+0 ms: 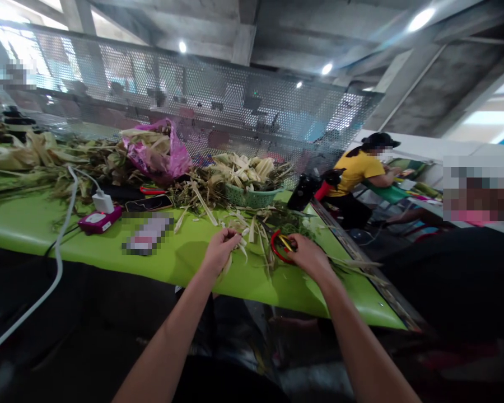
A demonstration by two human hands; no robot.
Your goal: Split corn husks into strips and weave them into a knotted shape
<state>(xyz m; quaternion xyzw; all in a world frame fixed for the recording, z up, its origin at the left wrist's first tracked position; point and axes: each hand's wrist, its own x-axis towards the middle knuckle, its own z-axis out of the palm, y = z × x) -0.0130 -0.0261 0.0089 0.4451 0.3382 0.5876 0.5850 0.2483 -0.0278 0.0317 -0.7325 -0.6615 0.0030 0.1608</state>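
Observation:
My left hand [225, 245] is over the front of the green table, fingers pinched on a pale strip of dried corn husk [243, 249] that hangs down from them. To its right, my right hand [307, 251] is closed around scissors with red and yellow handles [280, 246]; their blades point away from me, over loose scraps. Pale husk pieces [252, 226] lie scattered between the two hands and just beyond them. Behind, a green plastic basket [252, 197] is heaped with cut husk pieces [252, 168].
A pink plastic bag of husks [155, 151] stands behind left. A phone [149, 232], a purple power socket [101, 220] and a white cable [63, 235] lie left. A black bottle [301, 192] stands near the right edge. A person in yellow [357, 173] sits beyond; a mesh screen [218, 112] backs the table.

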